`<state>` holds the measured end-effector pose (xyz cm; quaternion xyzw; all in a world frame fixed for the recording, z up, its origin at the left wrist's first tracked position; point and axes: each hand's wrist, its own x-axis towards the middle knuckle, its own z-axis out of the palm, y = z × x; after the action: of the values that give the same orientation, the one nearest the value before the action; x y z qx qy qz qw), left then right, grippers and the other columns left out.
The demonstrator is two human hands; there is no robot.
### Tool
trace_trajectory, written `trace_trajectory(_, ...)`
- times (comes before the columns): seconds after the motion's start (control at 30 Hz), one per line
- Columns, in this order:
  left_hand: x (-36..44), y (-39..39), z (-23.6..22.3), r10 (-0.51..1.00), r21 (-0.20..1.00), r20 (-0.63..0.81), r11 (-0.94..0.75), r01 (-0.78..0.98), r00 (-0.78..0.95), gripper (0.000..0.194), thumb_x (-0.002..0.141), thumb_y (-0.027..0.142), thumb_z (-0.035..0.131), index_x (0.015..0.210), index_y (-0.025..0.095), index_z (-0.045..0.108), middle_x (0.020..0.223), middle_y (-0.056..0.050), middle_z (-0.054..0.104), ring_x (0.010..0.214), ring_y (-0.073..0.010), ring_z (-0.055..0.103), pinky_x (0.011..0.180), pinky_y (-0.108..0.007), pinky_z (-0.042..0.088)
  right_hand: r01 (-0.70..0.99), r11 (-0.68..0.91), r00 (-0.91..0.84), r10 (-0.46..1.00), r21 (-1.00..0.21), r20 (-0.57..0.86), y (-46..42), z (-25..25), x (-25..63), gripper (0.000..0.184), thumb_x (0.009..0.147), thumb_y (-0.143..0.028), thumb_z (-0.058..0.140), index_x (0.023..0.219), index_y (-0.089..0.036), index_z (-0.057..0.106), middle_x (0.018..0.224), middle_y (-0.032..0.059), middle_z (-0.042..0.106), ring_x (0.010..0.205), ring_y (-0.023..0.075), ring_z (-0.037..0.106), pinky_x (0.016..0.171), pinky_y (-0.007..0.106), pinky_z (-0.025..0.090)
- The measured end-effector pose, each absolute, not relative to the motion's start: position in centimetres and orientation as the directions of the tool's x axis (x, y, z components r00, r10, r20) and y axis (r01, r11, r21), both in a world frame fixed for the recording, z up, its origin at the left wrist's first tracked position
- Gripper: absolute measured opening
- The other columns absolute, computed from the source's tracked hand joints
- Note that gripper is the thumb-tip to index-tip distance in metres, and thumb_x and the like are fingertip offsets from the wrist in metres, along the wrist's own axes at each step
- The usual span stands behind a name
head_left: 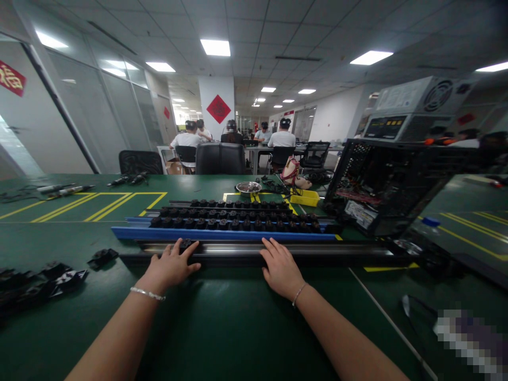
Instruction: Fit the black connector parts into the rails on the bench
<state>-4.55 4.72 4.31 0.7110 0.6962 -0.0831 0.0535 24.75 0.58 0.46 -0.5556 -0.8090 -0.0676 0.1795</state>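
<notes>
A long black channel rail (325,254) lies across the green table in front of me, with a shiny inner surface. My left hand (172,264) rests on its left part, fingers spread. A small black part (186,243) sits in the rail between those fingers; whether they press on it I cannot tell. My right hand (281,269) lies on the rail's near edge right of the middle, fingers stretched out and holding nothing. Just behind is a blue rail (246,234), and beyond its edge stand rows of small black parts (234,224).
Loose black parts (51,283) lie at the left, with one single piece (102,258) nearer the rail. An open computer case (369,185) stands at the right. Behind the rows are a metal bowl (248,188) and a yellow tray (305,198). People sit farther back.
</notes>
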Motion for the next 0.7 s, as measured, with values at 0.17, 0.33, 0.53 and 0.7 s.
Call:
trace_trajectory(0.17, -5.5, 5.0, 4.3, 0.981, -0.024, -0.190, -0.033, 0.999, 0.028, 0.064, 0.080, 0.059, 0.035, 0.138, 0.039, 0.020, 0.150, -0.010, 0.015, 0.134, -0.0385, 0.017, 0.096, -0.061, 0.027, 0.923, 0.375, -0.320, 0.876, -0.092, 0.360, 0.6, 0.6, 24.8, 0.037, 0.075, -0.019, 0.054, 0.112, -0.017, 0.056, 0.141, 0.0094, 0.037, 0.132, 0.0252, 0.026, 0.105, 0.040, 0.025)
trace_trajectory(0.33, -6.2, 5.4, 4.4, 0.975, -0.024, -0.223, 0.009, 1.000, -0.014, 0.066, 0.078, 0.060, 0.037, 0.139, 0.039, 0.020, 0.150, -0.011, 0.014, 0.134, -0.0399, 0.016, 0.097, -0.061, 0.026, 0.923, 0.373, -0.319, 0.878, -0.094, 0.357, 0.7, 0.4, 24.8, 0.038, 0.074, -0.019, 0.055, 0.112, -0.017, 0.056, 0.142, 0.0097, 0.036, 0.132, 0.0250, 0.025, 0.105, 0.040, 0.025)
trace_trajectory(0.53, -7.5, 6.0, 4.3, 0.968, 0.011, -0.242, 0.069, 0.998, -0.064, 0.072, 0.075, 0.065, 0.038, 0.139, 0.037, 0.021, 0.150, -0.009, 0.014, 0.135, -0.0386, 0.014, 0.099, -0.061, 0.024, 0.922, 0.376, -0.321, 0.874, -0.091, 0.364, 0.8, 0.3, 24.8, 0.038, 0.075, -0.019, 0.054, 0.112, -0.017, 0.056, 0.142, 0.0092, 0.036, 0.131, 0.0259, 0.027, 0.105, 0.041, 0.026)
trace_trajectory(0.7, -8.5, 6.5, 3.8, 0.967, 0.030, -0.242, 0.095, 0.995, -0.085, 0.073, 0.073, 0.067, 0.038, 0.138, 0.037, 0.022, 0.150, -0.011, 0.016, 0.135, -0.0386, 0.014, 0.100, -0.060, 0.023, 0.921, 0.379, -0.323, 0.874, -0.093, 0.363, 0.8, 0.4, 24.8, 0.037, 0.074, -0.018, 0.054, 0.111, -0.017, 0.056, 0.141, 0.0096, 0.037, 0.131, 0.0257, 0.027, 0.105, 0.041, 0.025)
